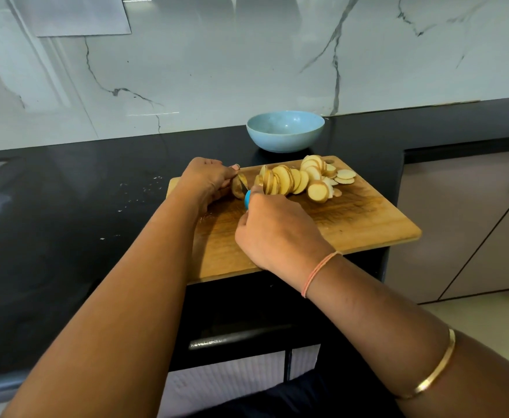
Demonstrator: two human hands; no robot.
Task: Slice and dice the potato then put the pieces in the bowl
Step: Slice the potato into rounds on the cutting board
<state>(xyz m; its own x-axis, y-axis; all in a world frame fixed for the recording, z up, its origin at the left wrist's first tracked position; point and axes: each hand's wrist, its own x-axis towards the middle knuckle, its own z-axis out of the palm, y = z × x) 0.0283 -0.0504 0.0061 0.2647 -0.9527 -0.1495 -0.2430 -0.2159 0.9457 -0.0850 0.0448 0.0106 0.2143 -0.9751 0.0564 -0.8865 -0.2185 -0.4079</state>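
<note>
Worn wooden cutting board [353, 218] on glossy black counter [66, 206]; polished marble wall [247, 55].

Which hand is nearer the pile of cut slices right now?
Right. The right hand, holding the knife, sits just beside the slices; the left hand is farther left, gripping the uncut potato end.

On the board [353, 218], the stub [237, 188] lies in the left hand [208, 179], with the knife [247, 198] in the right hand [277, 233] just right of it. Slices [295, 179] lie beyond that hand, rightward; the bowl [285, 131] stands behind both.
</note>
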